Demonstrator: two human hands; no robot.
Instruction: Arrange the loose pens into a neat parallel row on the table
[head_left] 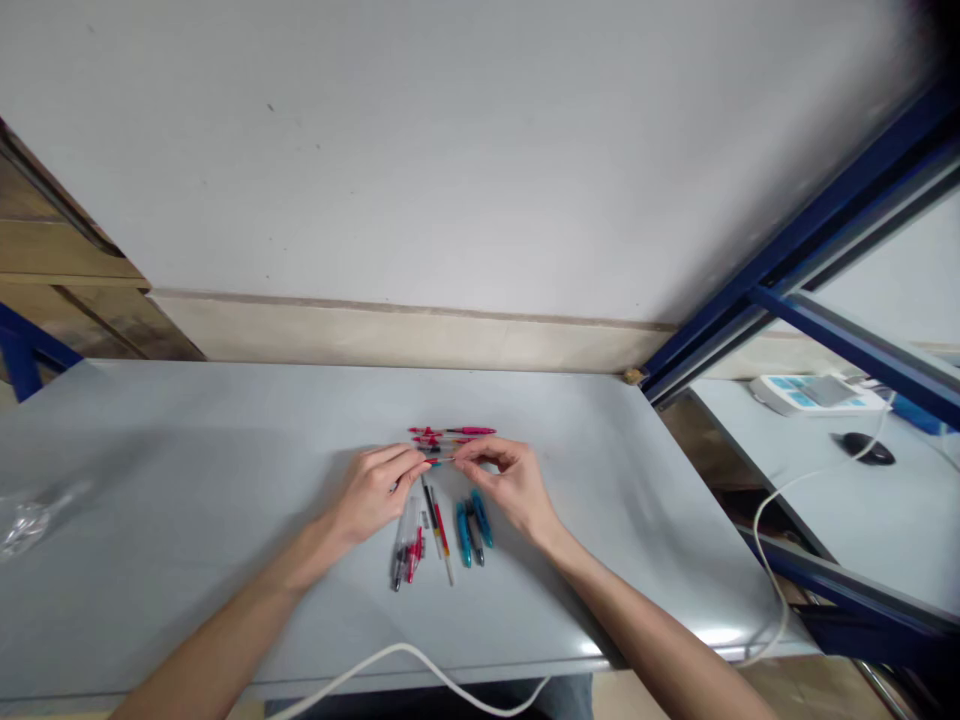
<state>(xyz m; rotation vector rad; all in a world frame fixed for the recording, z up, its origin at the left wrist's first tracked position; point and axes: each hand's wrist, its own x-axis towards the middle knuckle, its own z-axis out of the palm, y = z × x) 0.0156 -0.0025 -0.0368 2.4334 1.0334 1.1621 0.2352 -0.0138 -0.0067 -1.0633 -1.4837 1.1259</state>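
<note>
At the bottom of the frame I see a white cable (390,660) crossing the table edge. Above it, at center, lie blue pen parts (474,522). My left hand (371,495) and right hand (510,480) both pinch a small red pen piece (441,459). Beyond lie red pens (454,433).

left hand (371,495): bare, no glove or ring
right hand (514,485): bare too
my sleeves: none on forearms, I think

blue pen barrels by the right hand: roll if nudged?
Probably. The blue pen barrels look round and slim, lying loose on the smooth grey table, so a sideways push would likely roll them. They look like light, stiff plastic, easy to pinch.
</note>
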